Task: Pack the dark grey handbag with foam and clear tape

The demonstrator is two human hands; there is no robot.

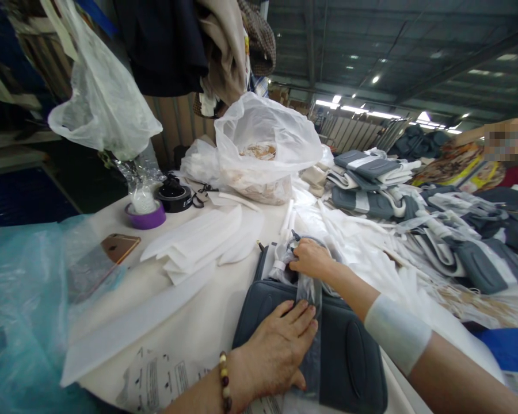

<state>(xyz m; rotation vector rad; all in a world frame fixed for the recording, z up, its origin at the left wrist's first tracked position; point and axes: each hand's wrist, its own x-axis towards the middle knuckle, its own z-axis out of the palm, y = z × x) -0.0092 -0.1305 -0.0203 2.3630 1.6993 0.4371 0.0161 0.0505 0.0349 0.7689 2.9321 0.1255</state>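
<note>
A dark grey padded bag (354,356) lies flat on the white table (207,322) in front of me. My left hand (276,351) rests flat on its near part, fingers stretched out, pressing on a strip of clear plastic (311,293). My right hand (313,259) is at the bag's far end, fingers curled round the bunched clear plastic and white wrapping there. A white band (397,330) circles my right forearm, and a bead bracelet (225,382) is on my left wrist.
White fabric pieces (207,238) lie left of the bag, with a phone (118,247) under blue plastic film (21,310). A purple tape roll (145,217), black roll (173,195) and plastic bags (263,149) stand behind. Grey bags (479,253) pile up at right. Another person (507,138) is far right.
</note>
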